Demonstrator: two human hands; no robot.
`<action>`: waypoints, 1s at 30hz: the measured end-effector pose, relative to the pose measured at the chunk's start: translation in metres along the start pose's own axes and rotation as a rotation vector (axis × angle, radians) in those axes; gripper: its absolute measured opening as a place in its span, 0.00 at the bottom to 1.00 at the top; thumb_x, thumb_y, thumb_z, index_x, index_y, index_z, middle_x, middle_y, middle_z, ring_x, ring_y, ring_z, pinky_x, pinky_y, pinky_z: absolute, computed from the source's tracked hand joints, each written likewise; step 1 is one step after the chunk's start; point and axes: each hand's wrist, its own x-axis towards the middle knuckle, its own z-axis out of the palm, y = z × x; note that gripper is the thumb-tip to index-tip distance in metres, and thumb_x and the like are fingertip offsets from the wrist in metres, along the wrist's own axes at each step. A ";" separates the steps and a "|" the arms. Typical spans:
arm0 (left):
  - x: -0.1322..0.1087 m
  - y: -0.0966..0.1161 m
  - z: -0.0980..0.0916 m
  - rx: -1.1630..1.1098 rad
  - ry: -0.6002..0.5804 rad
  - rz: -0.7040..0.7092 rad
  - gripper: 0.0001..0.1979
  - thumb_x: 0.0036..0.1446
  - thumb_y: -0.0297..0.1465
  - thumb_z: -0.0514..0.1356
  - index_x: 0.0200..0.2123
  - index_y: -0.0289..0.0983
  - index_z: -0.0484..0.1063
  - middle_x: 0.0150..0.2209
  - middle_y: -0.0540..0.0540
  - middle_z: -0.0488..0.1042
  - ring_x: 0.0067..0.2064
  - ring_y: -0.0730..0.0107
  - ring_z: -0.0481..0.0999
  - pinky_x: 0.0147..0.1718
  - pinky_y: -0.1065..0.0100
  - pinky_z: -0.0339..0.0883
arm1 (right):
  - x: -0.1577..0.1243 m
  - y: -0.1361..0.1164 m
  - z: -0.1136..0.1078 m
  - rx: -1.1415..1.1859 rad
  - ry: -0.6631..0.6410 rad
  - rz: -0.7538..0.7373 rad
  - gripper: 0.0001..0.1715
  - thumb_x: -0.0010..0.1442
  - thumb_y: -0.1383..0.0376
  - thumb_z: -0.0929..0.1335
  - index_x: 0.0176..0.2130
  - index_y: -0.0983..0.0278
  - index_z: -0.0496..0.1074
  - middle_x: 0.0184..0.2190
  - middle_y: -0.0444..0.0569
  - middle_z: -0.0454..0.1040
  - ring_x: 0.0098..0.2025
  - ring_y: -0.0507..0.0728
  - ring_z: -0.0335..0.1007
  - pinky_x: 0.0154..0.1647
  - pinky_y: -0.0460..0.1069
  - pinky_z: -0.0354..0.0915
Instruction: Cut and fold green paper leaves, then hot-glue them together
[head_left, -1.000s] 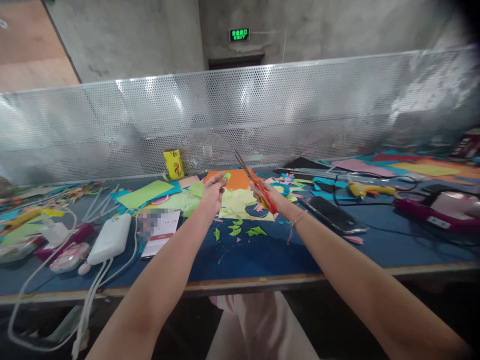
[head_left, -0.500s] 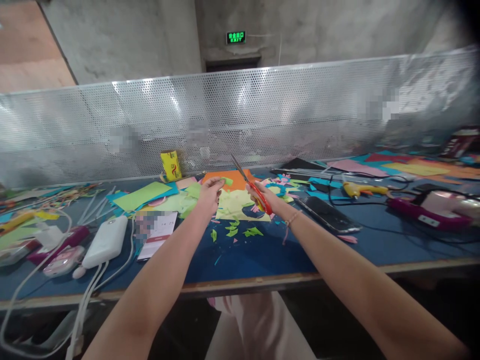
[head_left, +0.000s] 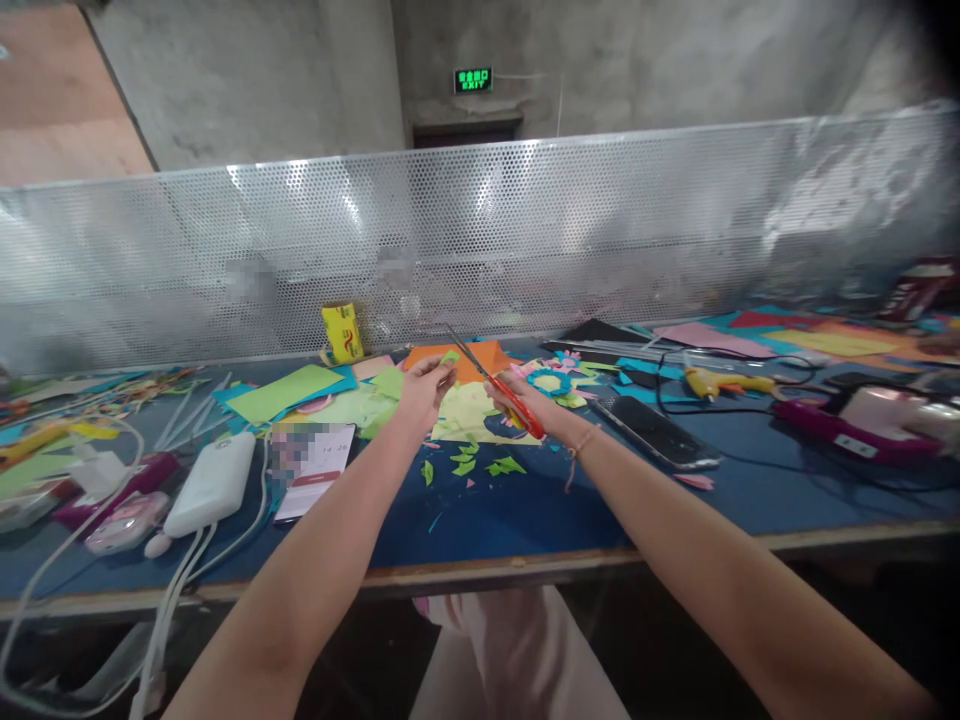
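Between the fingertips of my left hand [head_left: 427, 385] is a small piece of green paper [head_left: 450, 357]. My right hand [head_left: 525, 400] is closed around the red handles of a pair of scissors [head_left: 469, 352], whose blades point up and to the left, close to the green piece. Under my hands lie a pale yellow sheet [head_left: 469, 410] and an orange sheet [head_left: 487, 360]. Several green paper scraps [head_left: 506, 466] are scattered on the blue tabletop nearer to me. A blue paper ring flower [head_left: 549, 382] rests just beyond my right hand.
At left are a phone [head_left: 319, 470], a white power bank [head_left: 212, 482] with cables, and green paper [head_left: 285, 390]. A yellow packet [head_left: 342, 332] stands by the perforated metal screen [head_left: 465, 240]. At right lie a dark phone [head_left: 660, 432], a yellow glue gun [head_left: 727, 383] and a purple power strip [head_left: 855, 430].
The scissors have shifted left, bringing their blades closer to the left hand. My left hand has turned slightly, and less of the green piece shows.
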 end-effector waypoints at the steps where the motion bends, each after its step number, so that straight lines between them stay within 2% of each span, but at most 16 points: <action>1: 0.000 0.000 0.000 -0.002 0.001 0.004 0.05 0.39 0.23 0.63 0.23 0.34 0.69 0.22 0.52 0.70 0.25 0.81 0.69 0.32 0.73 0.62 | -0.001 -0.002 0.000 -0.025 -0.021 0.001 0.24 0.43 0.47 0.67 0.23 0.63 0.57 0.17 0.38 0.57 0.20 0.47 0.54 0.19 0.44 0.54; 4: 0.000 0.000 0.000 0.012 -0.010 0.022 0.05 0.38 0.24 0.64 0.23 0.33 0.69 0.22 0.52 0.69 0.25 0.81 0.68 0.31 0.74 0.62 | -0.003 -0.007 -0.001 -0.076 -0.070 -0.004 0.24 0.45 0.46 0.66 0.22 0.62 0.56 0.17 0.38 0.57 0.20 0.47 0.54 0.20 0.44 0.55; 10: 0.000 -0.001 0.001 0.095 -0.003 0.058 0.08 0.36 0.27 0.65 0.22 0.34 0.68 0.21 0.53 0.67 0.22 0.82 0.65 0.23 0.76 0.57 | -0.002 -0.005 0.000 -0.080 -0.062 0.021 0.24 0.44 0.47 0.66 0.22 0.63 0.57 0.17 0.38 0.56 0.20 0.47 0.53 0.20 0.44 0.54; 13: 0.001 -0.004 0.002 0.138 -0.019 0.081 0.10 0.35 0.28 0.66 0.22 0.34 0.67 0.19 0.54 0.65 0.21 0.82 0.64 0.23 0.76 0.57 | 0.002 0.001 0.002 -0.048 0.002 0.032 0.22 0.44 0.49 0.67 0.24 0.63 0.57 0.17 0.39 0.57 0.20 0.47 0.54 0.19 0.44 0.54; 19: 0.000 -0.016 0.002 0.386 -0.152 0.193 0.11 0.36 0.30 0.65 0.26 0.35 0.68 0.21 0.52 0.69 0.24 0.78 0.67 0.25 0.74 0.58 | 0.012 -0.001 0.010 0.100 0.253 -0.036 0.24 0.39 0.56 0.71 0.30 0.62 0.57 0.24 0.40 0.63 0.26 0.49 0.61 0.25 0.46 0.60; 24: -0.003 -0.017 0.003 0.490 -0.184 0.249 0.11 0.35 0.29 0.66 0.25 0.36 0.67 0.20 0.53 0.68 0.21 0.79 0.64 0.21 0.75 0.54 | 0.009 -0.008 0.010 0.173 0.269 -0.112 0.29 0.35 0.58 0.73 0.33 0.62 0.55 0.29 0.43 0.67 0.29 0.51 0.66 0.30 0.48 0.63; 30: -0.005 -0.015 0.004 0.526 -0.192 0.318 0.07 0.37 0.29 0.65 0.23 0.35 0.69 0.21 0.51 0.69 0.23 0.77 0.65 0.23 0.74 0.57 | 0.009 -0.012 0.006 0.122 0.313 -0.105 0.29 0.35 0.57 0.73 0.32 0.61 0.54 0.24 0.42 0.67 0.28 0.53 0.67 0.31 0.50 0.64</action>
